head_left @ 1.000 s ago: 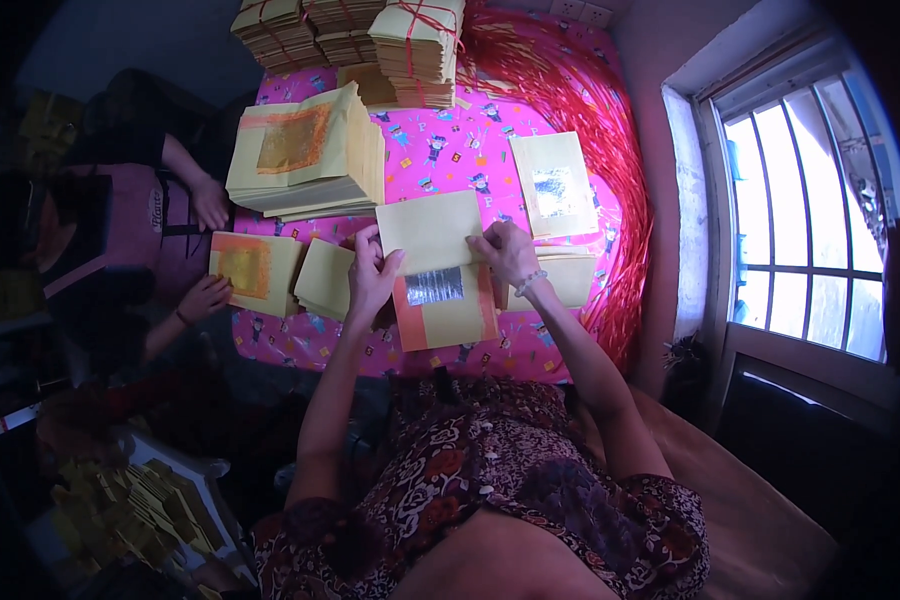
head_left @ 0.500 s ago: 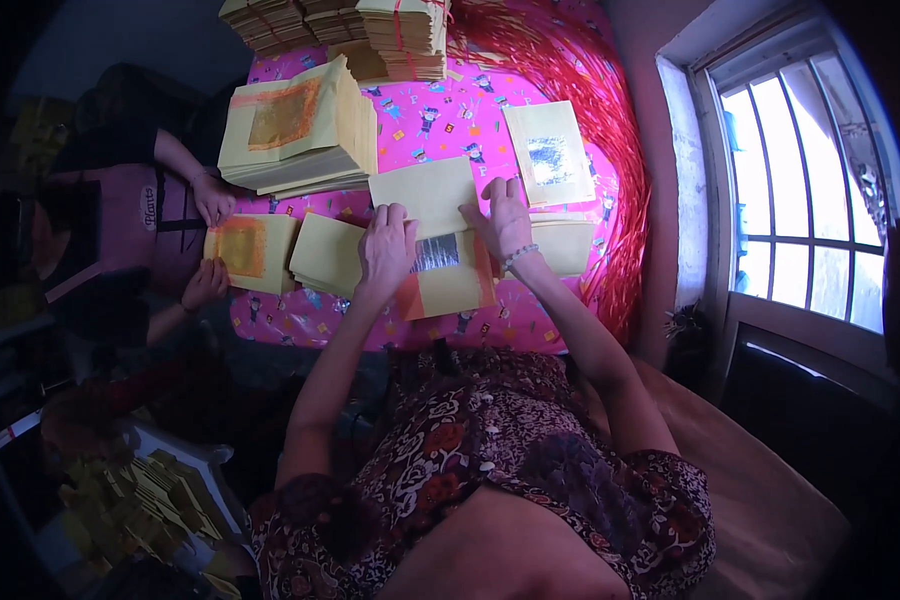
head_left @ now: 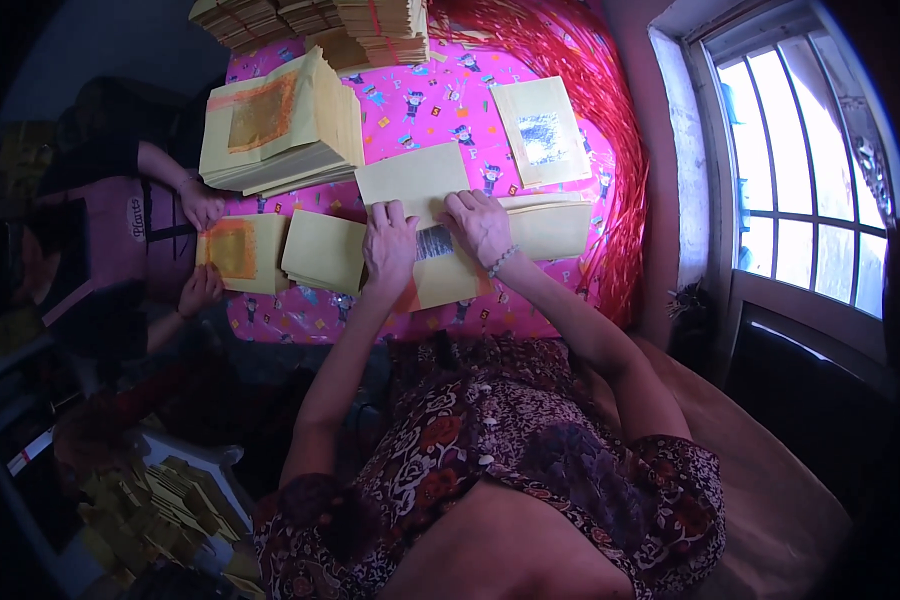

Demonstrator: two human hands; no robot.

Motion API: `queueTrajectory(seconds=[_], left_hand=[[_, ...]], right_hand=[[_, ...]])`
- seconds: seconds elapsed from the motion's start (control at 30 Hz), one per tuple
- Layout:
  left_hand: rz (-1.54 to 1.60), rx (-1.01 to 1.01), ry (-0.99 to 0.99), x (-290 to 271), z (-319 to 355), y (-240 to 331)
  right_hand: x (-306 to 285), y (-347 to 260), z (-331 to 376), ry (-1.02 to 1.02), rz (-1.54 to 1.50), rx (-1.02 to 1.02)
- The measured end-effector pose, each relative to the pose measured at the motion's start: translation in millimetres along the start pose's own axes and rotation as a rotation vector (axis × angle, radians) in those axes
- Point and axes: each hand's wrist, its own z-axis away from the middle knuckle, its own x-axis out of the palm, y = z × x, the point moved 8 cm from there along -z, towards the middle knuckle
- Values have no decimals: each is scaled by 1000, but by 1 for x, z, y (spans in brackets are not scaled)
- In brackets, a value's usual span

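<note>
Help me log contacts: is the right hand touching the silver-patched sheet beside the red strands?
Apart: the head view shows pink tablecloth between the right hand and silver-patched sheet.

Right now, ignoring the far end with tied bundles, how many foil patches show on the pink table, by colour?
Silver patches: 2 (one between left hand and right hand, one on the sheet at right)
Gold patches: 2 (one atop tall stack, one by co-worker's hands)
Total: 4

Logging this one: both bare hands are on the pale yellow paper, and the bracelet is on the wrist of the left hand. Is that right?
One slip: the head view shows the bracelet on the wrist of the right hand. The rest stands: that hand and the left hand are both on the pale yellow paper.
</note>
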Motion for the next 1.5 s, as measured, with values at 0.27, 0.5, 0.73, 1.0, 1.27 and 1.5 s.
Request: queueTrajectory(seconds=[0.27,0.5,0.73,1.0,1.27,1.5], left_hand=[[305,-30,160,-13,7,-11],[417,-23,201,-18,12,-19],[739,-82,122,-16,2,-46],[194,-199,187,-38,-6,-61],[1402,-613,48,-6,-16,-53],[1509,-389,193,-37,-12,32]], right_hand=[[-2,7,3,86,-107,42],[-2,9,2,110,-168,58],[-4,-15,-7,-77,108,-135],[-2,-37,-5,-14,377,-713],[-32,-33,-5,119,245,-644],[-130,15,39,420,-35,-171]])
